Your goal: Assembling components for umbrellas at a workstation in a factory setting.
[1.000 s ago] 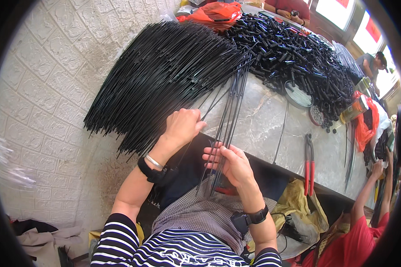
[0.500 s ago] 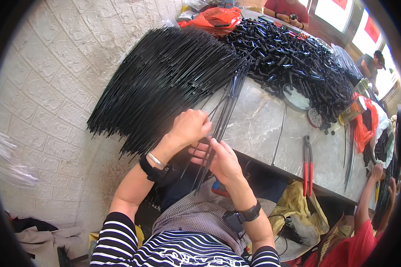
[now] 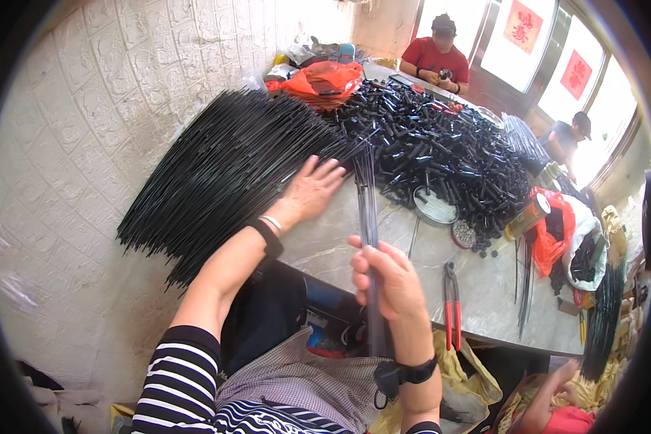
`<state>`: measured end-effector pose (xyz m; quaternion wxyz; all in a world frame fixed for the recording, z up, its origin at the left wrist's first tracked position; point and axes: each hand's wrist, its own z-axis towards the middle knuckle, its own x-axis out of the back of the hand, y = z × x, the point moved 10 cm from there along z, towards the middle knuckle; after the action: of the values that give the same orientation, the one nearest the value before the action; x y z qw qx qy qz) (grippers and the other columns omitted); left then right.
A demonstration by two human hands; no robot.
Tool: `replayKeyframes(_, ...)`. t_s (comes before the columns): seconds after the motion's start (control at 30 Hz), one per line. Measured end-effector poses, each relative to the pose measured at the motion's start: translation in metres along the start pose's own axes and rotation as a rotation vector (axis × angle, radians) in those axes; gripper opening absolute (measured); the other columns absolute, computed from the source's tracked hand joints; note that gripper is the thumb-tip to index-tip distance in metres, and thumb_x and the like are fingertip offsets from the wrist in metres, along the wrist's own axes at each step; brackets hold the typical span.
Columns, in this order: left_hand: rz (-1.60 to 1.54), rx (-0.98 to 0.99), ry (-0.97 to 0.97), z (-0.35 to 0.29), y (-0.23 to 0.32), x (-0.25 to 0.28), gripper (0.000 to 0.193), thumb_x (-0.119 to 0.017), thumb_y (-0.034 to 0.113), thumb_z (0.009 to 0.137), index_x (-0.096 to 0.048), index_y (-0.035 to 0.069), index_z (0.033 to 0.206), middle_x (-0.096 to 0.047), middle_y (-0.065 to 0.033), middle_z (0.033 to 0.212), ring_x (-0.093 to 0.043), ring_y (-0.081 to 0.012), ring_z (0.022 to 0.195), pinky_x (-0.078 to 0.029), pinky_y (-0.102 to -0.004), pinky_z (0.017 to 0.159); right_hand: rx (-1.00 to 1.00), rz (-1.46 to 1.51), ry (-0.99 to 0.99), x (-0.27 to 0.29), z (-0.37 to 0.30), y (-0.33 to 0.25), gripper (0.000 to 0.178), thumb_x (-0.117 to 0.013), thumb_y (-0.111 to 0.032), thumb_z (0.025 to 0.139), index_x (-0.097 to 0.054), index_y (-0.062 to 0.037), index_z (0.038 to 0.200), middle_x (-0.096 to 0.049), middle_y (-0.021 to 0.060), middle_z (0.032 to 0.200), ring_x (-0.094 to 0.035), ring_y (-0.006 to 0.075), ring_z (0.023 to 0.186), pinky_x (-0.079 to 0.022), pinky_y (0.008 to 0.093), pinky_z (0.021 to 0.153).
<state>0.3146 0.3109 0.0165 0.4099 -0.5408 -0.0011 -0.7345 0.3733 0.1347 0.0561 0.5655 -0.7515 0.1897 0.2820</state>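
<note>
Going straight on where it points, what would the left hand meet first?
For the left hand, probably the right end of the large pile of thin black rods; depth is unclear, so it might pass over them.

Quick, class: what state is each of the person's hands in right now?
Left hand: open, by the big pile of black rods.
Right hand: closed, holding a bundle of thin black rods.

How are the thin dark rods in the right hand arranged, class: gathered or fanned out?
Gathered: the right hand closes around the thin dark rods, which run through it as one narrow bundle, though blurred below.
</note>
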Motion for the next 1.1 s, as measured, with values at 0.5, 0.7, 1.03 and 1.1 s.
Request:
replayKeyframes(0.5,-0.064,0.116,-0.198,0.002,-0.032,-0.027,0.05,-0.047,0.041,0.096,-0.047,0.02,0.141,-0.029,0.0011,0.155,-0.019,-0.0228,0.145,-0.012,-0.0555,0.116,0.324,-0.115,0.217,0.064,-0.043,-0.119,0.032,-0.046,-0.013,0.1,-0.048,0.0014,0.129,-0.046,0.0007,0.075,-0.032,0.0026,0.048,-0.023,0.0165,0.036)
replayKeyframes(0.7,-0.384,0.186,-0.165,0.008,-0.025,0.004,0.035,-0.063,0.029,0.088,-0.065,0.013,0.118,-0.046,-0.0077,0.143,-0.032,-0.0278,0.138,-0.023,-0.053,0.112,0.363,-0.111,0.258,0.077,-0.04,-0.099,0.028,-0.042,-0.023,0.103,-0.052,-0.001,0.119,-0.044,-0.0009,0.072,-0.029,0.0019,0.046,-0.02,0.0174,0.036)
replayKeyframes(1.03,-1.478,0.28,0.194,0.061,0.038,0.162,0.023,-0.063,0.018,0.093,-0.067,-0.003,0.103,-0.071,-0.0092,0.088,-0.066,-0.0128,0.072,-0.054,-0.0263,0.072,0.772,-0.298,0.139,0.061,0.013,-0.104,0.022,-0.044,-0.023,0.104,-0.056,-0.0046,0.101,-0.047,-0.0023,0.07,-0.042,0.0047,0.055,-0.036,0.0205,0.049)
replayKeyframes(1.1,-1.368,0.292,0.537,0.059,0.03,0.172,0.025,-0.062,0.016,0.094,-0.063,-0.003,0.11,-0.07,-0.0075,0.085,-0.066,-0.0117,0.07,-0.054,-0.0245,0.065,0.796,-0.521,0.166,0.084,0.038,-0.075,0.022,-0.043,-0.02,0.103,-0.056,-0.005,0.094,-0.052,-0.0015,0.073,-0.047,0.0071,0.066,-0.04,0.0237,0.061)
